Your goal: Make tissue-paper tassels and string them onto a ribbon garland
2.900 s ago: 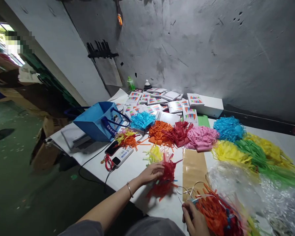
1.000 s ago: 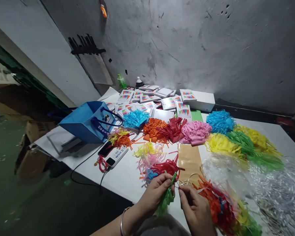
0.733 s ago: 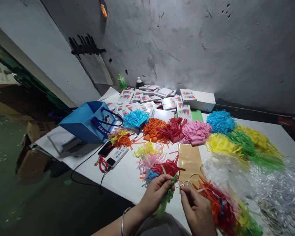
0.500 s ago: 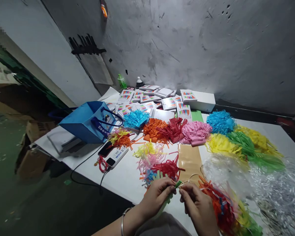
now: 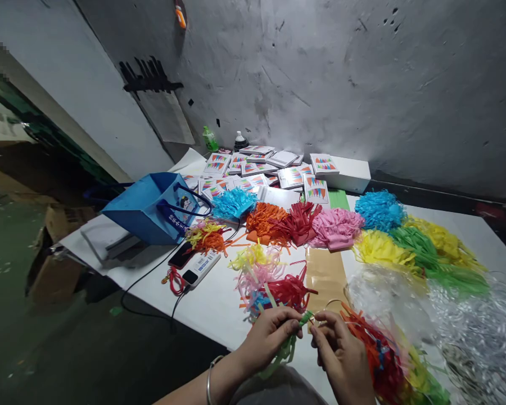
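At the near edge of the white table [image 5: 211,304], my left hand [image 5: 266,337] is closed on a green paper tassel [image 5: 287,344] whose strips hang below my fingers. My right hand [image 5: 341,355] pinches a thin white string [image 5: 325,306] right at the tassel's top end, fingertips almost touching the left hand. A small heap of strung tassels in yellow, pink, red and blue [image 5: 270,278] lies just beyond my hands. Orange and red tassels [image 5: 373,351] are bunched against my right wrist.
Piles of loose tassels in blue, orange, red, pink, yellow and green [image 5: 333,225] cross the middle of the table. Printed packets [image 5: 270,171] and a white box [image 5: 349,174] sit at the back, a blue bag [image 5: 152,208], phone and power bank [image 5: 198,267] at left, clear plastic [image 5: 447,320] at right.
My left hand left the red tassel on the table and took up a green one. Both hands came together at its top with the string, and it has dropped lower in my left hand.
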`<action>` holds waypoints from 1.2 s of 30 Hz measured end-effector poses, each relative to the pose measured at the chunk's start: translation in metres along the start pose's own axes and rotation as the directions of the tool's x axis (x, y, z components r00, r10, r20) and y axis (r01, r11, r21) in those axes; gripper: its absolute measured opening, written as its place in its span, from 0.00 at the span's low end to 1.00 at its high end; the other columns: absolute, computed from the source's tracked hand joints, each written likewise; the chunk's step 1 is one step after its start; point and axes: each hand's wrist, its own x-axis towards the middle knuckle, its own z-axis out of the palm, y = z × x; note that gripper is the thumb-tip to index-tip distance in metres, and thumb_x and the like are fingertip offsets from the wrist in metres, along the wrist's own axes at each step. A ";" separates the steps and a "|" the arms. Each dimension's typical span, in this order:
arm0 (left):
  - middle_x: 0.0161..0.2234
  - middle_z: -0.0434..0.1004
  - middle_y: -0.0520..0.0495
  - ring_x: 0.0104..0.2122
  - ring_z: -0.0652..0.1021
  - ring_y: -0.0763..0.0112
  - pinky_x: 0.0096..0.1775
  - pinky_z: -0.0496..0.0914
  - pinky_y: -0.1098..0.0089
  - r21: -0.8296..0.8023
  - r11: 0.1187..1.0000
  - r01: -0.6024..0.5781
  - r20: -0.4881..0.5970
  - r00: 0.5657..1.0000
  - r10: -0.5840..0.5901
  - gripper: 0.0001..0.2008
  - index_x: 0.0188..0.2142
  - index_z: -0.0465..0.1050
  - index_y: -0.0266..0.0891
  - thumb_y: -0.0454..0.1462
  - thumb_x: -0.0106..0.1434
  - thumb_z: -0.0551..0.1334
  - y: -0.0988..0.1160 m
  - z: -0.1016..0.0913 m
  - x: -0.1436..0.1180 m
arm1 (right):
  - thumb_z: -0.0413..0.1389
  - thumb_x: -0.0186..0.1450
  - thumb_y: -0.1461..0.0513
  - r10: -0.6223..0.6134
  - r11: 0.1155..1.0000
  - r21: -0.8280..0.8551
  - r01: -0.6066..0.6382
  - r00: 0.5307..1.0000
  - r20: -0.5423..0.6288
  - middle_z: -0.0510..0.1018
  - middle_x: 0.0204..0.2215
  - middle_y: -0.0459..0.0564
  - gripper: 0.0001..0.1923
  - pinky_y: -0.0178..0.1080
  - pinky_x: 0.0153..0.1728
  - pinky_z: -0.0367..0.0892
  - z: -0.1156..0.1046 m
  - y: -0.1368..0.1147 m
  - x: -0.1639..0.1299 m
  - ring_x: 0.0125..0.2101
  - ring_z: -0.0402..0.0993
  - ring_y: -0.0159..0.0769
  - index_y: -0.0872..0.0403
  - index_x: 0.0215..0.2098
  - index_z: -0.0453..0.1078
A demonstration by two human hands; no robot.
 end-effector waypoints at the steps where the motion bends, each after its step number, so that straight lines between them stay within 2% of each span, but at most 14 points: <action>1: 0.29 0.78 0.44 0.30 0.75 0.68 0.34 0.66 0.70 0.044 0.998 -0.033 0.019 0.999 0.032 0.17 0.36 0.78 0.36 0.48 0.66 0.59 0.001 0.000 0.000 | 0.56 0.62 0.46 0.004 1.000 0.019 -0.003 1.000 -0.010 0.74 0.21 0.44 0.20 0.30 0.16 0.63 0.001 0.000 0.000 0.17 0.67 0.29 0.53 0.40 0.69; 5: 0.31 0.78 0.42 0.33 0.76 0.66 0.38 0.67 0.68 0.242 0.954 -0.179 0.064 0.984 0.169 0.16 0.34 0.77 0.37 0.44 0.68 0.56 0.002 0.001 -0.003 | 0.57 0.62 0.46 0.066 0.962 0.251 -0.108 0.983 0.169 0.72 0.21 0.41 0.24 0.29 0.15 0.60 0.005 0.003 0.004 0.15 0.65 0.27 0.53 0.48 0.64; 7: 0.33 0.79 0.42 0.35 0.76 0.65 0.40 0.67 0.67 0.296 0.932 -0.209 0.044 0.978 0.205 0.14 0.36 0.77 0.38 0.44 0.68 0.56 0.001 0.002 -0.004 | 0.56 0.63 0.46 0.065 0.953 0.274 -0.127 0.972 0.224 0.72 0.21 0.42 0.24 0.30 0.16 0.61 0.005 0.005 0.006 0.15 0.66 0.28 0.55 0.47 0.66; 11: 0.41 0.78 0.40 0.42 0.75 0.61 0.46 0.66 0.65 0.201 0.950 -0.241 -0.006 0.969 0.247 0.13 0.38 0.76 0.39 0.46 0.65 0.60 -0.003 0.003 -0.003 | 0.55 0.64 0.48 -0.034 0.995 0.097 0.023 0.993 0.109 0.71 0.20 0.44 0.18 0.29 0.16 0.60 0.004 0.008 0.006 0.17 0.67 0.29 0.54 0.35 0.71; 16: 0.33 0.73 0.45 0.36 0.73 0.66 0.40 0.66 0.69 0.130 0.981 -0.144 -0.087 0.984 0.156 0.16 0.30 0.72 0.37 0.47 0.66 0.58 -0.012 0.010 -0.003 | 0.52 0.67 0.52 -0.236 0.960 -0.119 0.252 0.963 0.131 0.74 0.21 0.45 0.15 0.30 0.22 0.64 0.010 0.008 0.003 0.21 0.70 0.30 0.52 0.31 0.71; 20: 0.31 0.71 0.47 0.34 0.71 0.67 0.38 0.64 0.70 0.181 0.977 -0.113 -0.137 0.981 0.139 0.16 0.29 0.70 0.37 0.47 0.66 0.58 -0.018 0.011 -0.001 | 0.50 0.68 0.53 -0.304 0.925 -0.211 0.315 0.949 0.083 0.75 0.22 0.45 0.14 0.31 0.25 0.66 0.013 0.022 0.002 0.21 0.72 0.32 0.51 0.31 0.71; 22: 0.30 0.70 0.48 0.33 0.71 0.67 0.38 0.64 0.70 0.175 0.978 -0.110 -0.254 0.955 0.153 0.16 0.29 0.69 0.38 0.47 0.66 0.57 -0.019 0.001 0.002 | 0.49 0.68 0.54 -0.292 0.905 -0.284 0.318 0.947 0.130 0.77 0.23 0.46 0.13 0.32 0.25 0.67 0.000 0.040 0.004 0.23 0.74 0.34 0.50 0.31 0.71; 24: 0.29 0.70 0.49 0.32 0.70 0.67 0.38 0.64 0.70 0.172 0.979 -0.110 -0.402 0.899 0.172 0.15 0.28 0.68 0.39 0.46 0.66 0.57 -0.018 -0.015 0.008 | 0.50 0.65 0.57 -0.242 0.850 -0.431 0.302 0.951 0.190 0.78 0.24 0.47 0.11 0.34 0.26 0.69 -0.024 0.065 0.009 0.24 0.76 0.36 0.49 0.31 0.72; 27: 0.29 0.69 0.50 0.33 0.70 0.66 0.38 0.64 0.70 0.252 0.961 -0.116 -0.505 0.831 0.233 0.14 0.28 0.69 0.40 0.46 0.65 0.58 -0.016 -0.036 0.014 | 0.54 0.59 0.58 -0.243 0.695 -0.689 0.205 0.969 0.043 0.79 0.26 0.52 0.10 0.39 0.23 0.71 -0.059 0.095 0.019 0.24 0.77 0.42 0.48 0.25 0.75; 29: 0.30 0.71 0.48 0.34 0.71 0.66 0.39 0.65 0.69 0.330 0.933 -0.141 -0.425 0.861 0.281 0.13 0.29 0.69 0.39 0.45 0.66 0.57 -0.015 -0.037 0.015 | 0.55 0.58 0.56 -0.310 0.681 -0.701 0.210 0.951 -0.016 0.81 0.34 0.57 0.10 0.41 0.30 0.74 -0.062 0.094 0.025 0.32 0.79 0.46 0.49 0.32 0.78; 31: 0.32 0.72 0.45 0.35 0.72 0.65 0.41 0.65 0.69 0.379 0.903 -0.203 -0.248 0.918 0.311 0.13 0.31 0.71 0.39 0.43 0.67 0.56 -0.017 -0.027 0.015 | 0.55 0.61 0.55 -0.319 0.773 -0.563 0.292 0.946 0.052 0.79 0.45 0.56 0.18 0.41 0.40 0.74 -0.046 0.078 0.028 0.43 0.78 0.46 0.50 0.48 0.75; 32: 0.33 0.73 0.44 0.36 0.72 0.65 0.41 0.66 0.69 0.388 0.891 -0.236 -0.151 0.937 0.314 0.13 0.32 0.72 0.38 0.43 0.68 0.55 -0.018 -0.019 0.016 | 0.55 0.63 0.54 -0.299 0.828 -0.464 0.315 0.948 0.109 0.79 0.46 0.54 0.20 0.39 0.41 0.74 -0.034 0.066 0.028 0.42 0.78 0.43 0.49 0.52 0.72; 34: 0.35 0.74 0.42 0.36 0.73 0.66 0.40 0.66 0.69 0.385 0.880 -0.280 -0.008 0.952 0.307 0.14 0.33 0.73 0.37 0.43 0.69 0.54 -0.023 -0.007 0.019 | 0.51 0.67 0.53 -0.247 0.910 -0.303 0.284 0.956 0.156 0.81 0.36 0.50 0.16 0.35 0.30 0.73 -0.011 0.047 0.027 0.30 0.78 0.36 0.48 0.48 0.74; 36: 0.35 0.74 0.42 0.36 0.74 0.67 0.40 0.67 0.70 0.396 0.879 -0.265 0.031 0.961 0.275 0.15 0.34 0.73 0.37 0.43 0.69 0.53 -0.028 -0.007 0.029 | 0.49 0.68 0.50 -0.207 0.949 -0.219 0.226 0.972 0.108 0.79 0.27 0.48 0.17 0.34 0.24 0.69 0.003 0.041 0.026 0.23 0.74 0.35 0.49 0.39 0.76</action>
